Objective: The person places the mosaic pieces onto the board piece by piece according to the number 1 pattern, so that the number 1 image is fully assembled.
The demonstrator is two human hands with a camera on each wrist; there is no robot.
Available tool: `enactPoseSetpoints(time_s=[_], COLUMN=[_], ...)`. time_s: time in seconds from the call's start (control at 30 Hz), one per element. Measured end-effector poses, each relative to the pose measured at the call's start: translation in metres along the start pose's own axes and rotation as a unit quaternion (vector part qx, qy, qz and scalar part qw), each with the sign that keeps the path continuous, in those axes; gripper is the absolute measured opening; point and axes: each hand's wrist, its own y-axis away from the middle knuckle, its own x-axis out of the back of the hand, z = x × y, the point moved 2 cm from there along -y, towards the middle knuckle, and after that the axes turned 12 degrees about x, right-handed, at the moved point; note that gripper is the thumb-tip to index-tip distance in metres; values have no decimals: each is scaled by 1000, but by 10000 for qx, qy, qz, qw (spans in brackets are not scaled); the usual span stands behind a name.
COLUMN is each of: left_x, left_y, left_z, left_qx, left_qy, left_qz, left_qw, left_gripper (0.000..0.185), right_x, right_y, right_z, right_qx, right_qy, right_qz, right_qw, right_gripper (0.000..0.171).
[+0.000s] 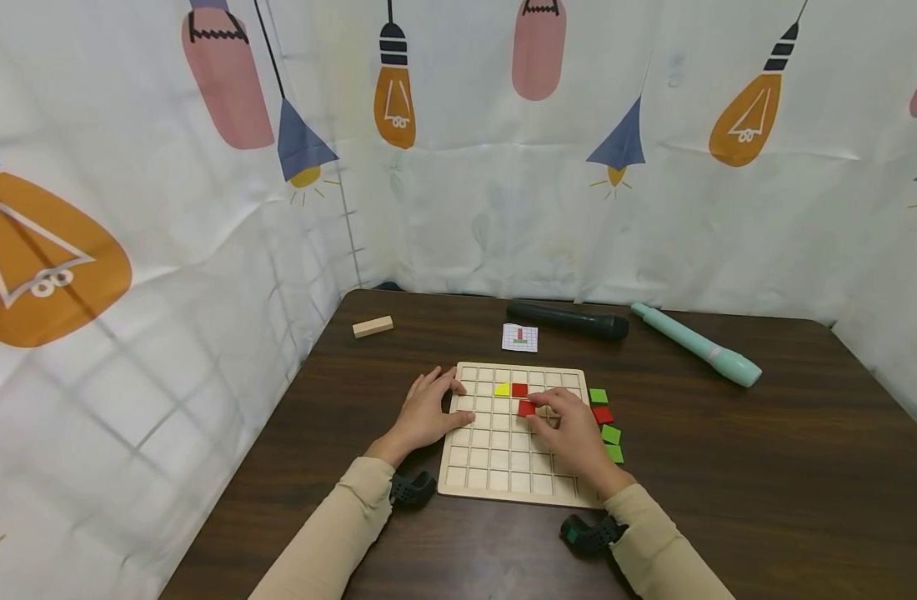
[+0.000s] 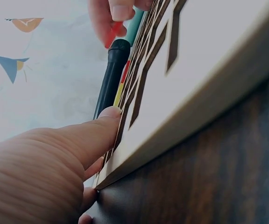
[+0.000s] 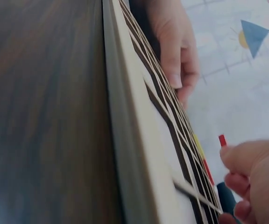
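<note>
Fingers of the right hand [image 1: 574, 433] pinch a red tile [image 1: 527, 408] above the grid board [image 1: 503, 467]; left hand [image 1: 427, 412] rests flat on its edge.

I see a pale matt wood grid board [image 1: 503, 467] on a dark, smooth wood-grain table [image 1: 729, 500]; painted tiles [image 1: 603, 414], printed cloth backdrop [image 1: 503, 208], matt black microphone [image 1: 567, 320].
</note>
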Motion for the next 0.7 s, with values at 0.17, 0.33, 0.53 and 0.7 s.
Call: enactPoseSetpoints(time_s=[0.17, 0.33, 0.53, 0.7], left_x=[-1, -1, 0, 0], left_y=[-1, -2, -2, -2], left_z=[0, 0, -1, -1], left_qx=[-36, -28, 13, 58], left_qy=[-61, -52, -33, -55], left_qz=[-47, -46, -23, -7], left_qw=[10000, 10000, 10000, 10000], left_gripper=[32, 31, 32, 32], right_x=[-6, -8, -10, -12], right_y=[-3, -5, -8, -10], right_z=[1, 3, 3, 3], right_qx=[-325, -429, -428, -455], right_qy=[132, 284, 549, 665], right_qz=[-128, -205, -238, -255], right_qw=[9993, 9985, 9973, 9964], right_gripper=[26, 25, 27, 23])
